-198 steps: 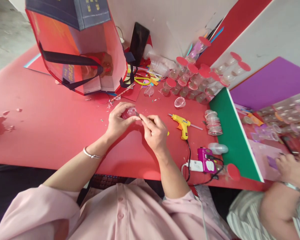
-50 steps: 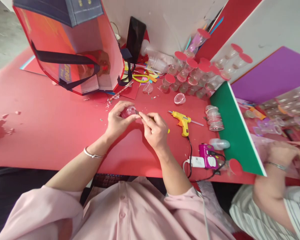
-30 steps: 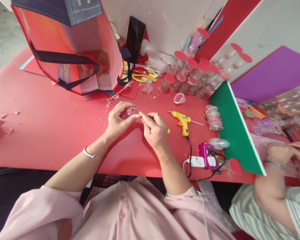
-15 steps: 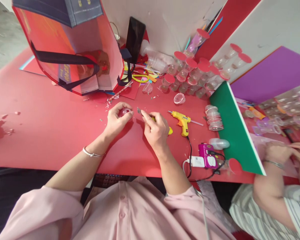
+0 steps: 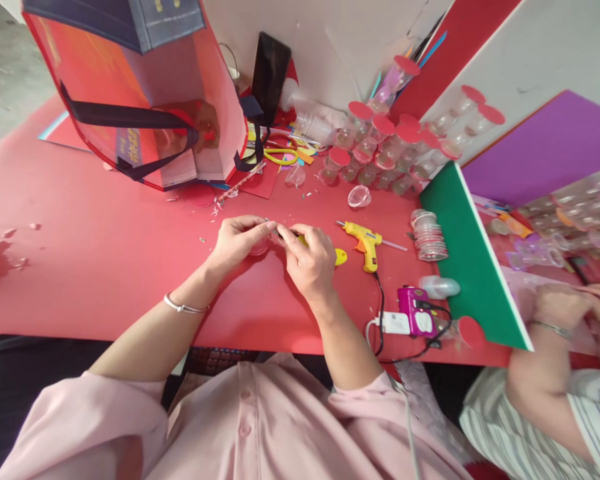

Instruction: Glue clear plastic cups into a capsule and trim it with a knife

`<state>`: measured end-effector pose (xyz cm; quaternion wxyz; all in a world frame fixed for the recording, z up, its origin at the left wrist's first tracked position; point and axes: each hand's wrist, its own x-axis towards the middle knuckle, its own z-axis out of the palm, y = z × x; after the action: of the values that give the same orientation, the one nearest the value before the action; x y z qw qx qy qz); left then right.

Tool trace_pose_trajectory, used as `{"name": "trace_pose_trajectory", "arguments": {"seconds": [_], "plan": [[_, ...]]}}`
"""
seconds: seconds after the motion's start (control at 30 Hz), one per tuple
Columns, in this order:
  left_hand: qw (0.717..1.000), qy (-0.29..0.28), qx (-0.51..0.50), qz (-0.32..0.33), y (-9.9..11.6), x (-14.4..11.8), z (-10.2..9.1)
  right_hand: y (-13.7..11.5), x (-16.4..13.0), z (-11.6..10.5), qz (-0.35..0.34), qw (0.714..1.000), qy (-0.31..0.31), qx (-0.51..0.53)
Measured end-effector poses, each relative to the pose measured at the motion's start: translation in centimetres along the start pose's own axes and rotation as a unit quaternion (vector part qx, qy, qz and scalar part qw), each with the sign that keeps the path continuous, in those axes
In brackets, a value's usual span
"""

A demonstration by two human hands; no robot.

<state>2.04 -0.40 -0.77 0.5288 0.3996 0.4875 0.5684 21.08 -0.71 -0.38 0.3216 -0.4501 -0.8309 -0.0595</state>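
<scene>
Left hand [image 5: 240, 238] pinching a small clear cup [image 5: 258, 248] on the red worktop [image 5: 105, 260], right hand [image 5: 310, 257] gripping a yellow-handled cutter [image 5: 336, 255] beside it

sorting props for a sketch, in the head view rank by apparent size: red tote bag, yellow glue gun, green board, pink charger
1. red tote bag
2. green board
3. yellow glue gun and pink charger: too alike to rank.

Matt red table covering [image 5: 105, 253], clear glossy plastic cups [image 5: 380, 157], yellow plastic glue gun [image 5: 364, 241], shiny metal bangle [image 5: 180, 307]
</scene>
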Motion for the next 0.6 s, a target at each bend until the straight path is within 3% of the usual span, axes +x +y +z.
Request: {"name": "trace_pose_trajectory", "arguments": {"seconds": [0.23,0.47,0.6], "plan": [[0.999,0.018,0.0,0.036,0.0,0.1,0.0,-0.1,0.1,-0.1,-0.005,1.0,-0.024,0.004],[0.992,0.118,0.018,0.028,-0.2,1.1,-0.3,-0.1,0.1,0.1,0.011,1.0,0.006,0.009],[0.996,0.084,0.014,0.019,-0.4,1.2,-0.5,-0.3,0.1,0.1,0.037,0.998,0.043,0.038]]}}
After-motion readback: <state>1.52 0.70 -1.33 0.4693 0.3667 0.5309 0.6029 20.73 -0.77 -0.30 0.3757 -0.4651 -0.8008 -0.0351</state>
